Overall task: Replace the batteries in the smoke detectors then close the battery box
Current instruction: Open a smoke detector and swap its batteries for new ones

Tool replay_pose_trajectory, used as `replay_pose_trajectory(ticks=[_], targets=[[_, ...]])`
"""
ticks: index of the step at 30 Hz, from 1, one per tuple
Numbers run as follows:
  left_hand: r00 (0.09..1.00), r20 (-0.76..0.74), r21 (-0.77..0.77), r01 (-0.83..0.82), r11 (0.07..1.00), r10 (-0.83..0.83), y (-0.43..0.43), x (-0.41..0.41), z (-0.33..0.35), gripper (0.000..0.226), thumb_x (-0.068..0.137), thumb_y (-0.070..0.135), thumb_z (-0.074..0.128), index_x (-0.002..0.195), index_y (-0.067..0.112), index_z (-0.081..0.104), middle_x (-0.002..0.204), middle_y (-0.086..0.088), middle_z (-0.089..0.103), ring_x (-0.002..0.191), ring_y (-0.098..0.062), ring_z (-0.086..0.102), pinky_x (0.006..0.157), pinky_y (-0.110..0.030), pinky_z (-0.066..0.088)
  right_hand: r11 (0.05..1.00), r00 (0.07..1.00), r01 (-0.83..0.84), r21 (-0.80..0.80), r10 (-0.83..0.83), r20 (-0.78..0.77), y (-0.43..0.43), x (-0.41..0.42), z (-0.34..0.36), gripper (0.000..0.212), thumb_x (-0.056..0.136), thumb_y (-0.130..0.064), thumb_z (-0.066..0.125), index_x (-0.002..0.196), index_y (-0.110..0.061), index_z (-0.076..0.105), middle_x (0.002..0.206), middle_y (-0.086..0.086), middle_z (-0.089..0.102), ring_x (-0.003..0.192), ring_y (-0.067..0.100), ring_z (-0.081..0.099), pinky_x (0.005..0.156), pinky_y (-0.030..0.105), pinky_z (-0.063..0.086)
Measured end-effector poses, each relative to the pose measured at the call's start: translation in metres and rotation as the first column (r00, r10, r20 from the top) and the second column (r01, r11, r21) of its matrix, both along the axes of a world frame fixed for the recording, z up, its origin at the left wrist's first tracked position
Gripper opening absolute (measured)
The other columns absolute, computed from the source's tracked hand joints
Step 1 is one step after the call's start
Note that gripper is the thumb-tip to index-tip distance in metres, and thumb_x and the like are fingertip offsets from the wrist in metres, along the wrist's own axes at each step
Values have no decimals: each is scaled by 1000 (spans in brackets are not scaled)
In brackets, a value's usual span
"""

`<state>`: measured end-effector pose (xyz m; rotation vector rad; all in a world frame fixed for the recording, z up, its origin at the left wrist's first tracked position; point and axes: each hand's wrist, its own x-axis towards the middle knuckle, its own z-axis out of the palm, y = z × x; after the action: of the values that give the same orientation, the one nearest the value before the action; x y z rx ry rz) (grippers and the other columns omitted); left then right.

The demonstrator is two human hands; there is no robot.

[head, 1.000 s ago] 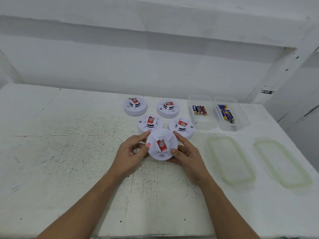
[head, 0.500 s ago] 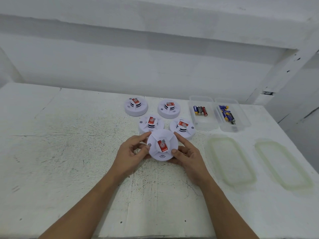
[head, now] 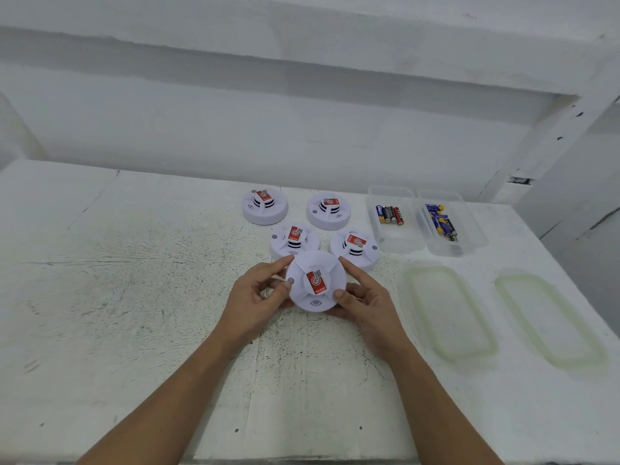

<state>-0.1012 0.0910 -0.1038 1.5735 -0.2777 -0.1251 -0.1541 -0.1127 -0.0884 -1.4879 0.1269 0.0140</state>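
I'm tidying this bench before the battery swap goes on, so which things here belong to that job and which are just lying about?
Job: round white smoke detector with red label, gripped by left hand and right hand; four matching detectors; two clear plastic boxes holding batteries; two translucent lids.
Just there: white speckled table; white wall.

**Around the work: what I see**

On my screen I see a white painted worktop (head: 134,313), rough and worn. Small black specks (head: 288,333) are spread over its middle part. A thin crack (head: 100,263) runs from its left edge toward the centre. Behind the far edge stands a white wall (head: 235,135) with a ledge (head: 302,38) above. Near the far right corner a white post (head: 550,142) rises, with a dark chipped spot (head: 520,180) low on it.
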Motion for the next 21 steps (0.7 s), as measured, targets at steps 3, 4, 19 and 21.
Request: replay_pose_trajectory(ticks=[3,4,19,21], targets=[[1000,5,0,1,1000,-1,0,0,0,40,89,4,64,121,29,66,107,-3,63,94,-28,62,76,-43,59,1000,1000,-2,0,2,0,0,0,1,50,86,-7,65,126,-35,54,111,6,71,105,24,67,87,46,55],[1000,8,1,-1,1000,1,0,0,1,40,89,4,64,120,28,66,107,-3,63,94,-28,62,75,-41,59,1000,1000,-1,3,1,0,0,0,1,50,86,-7,65,125,-36,55,111,6,71,105,24,67,86,46,56],[1000,16,14,-7,1000,6,0,0,2,38,89,6,65,121,25,66,101,-4,63,92,-25,63,79,-42,59,1000,1000,11,23,-10,-18,1,1,-1,56,81,-13,68,133,-26,52,110,13,70,104,28,67,87,49,54],[1000,14,11,-5,1000,5,0,0,2,38,89,6,64,121,25,66,102,-5,63,92,-27,63,79,-42,59,1000,1000,8,21,-8,-17,1,1,0,56,80,-15,69,132,-28,53,109,12,71,104,28,67,87,49,54]])
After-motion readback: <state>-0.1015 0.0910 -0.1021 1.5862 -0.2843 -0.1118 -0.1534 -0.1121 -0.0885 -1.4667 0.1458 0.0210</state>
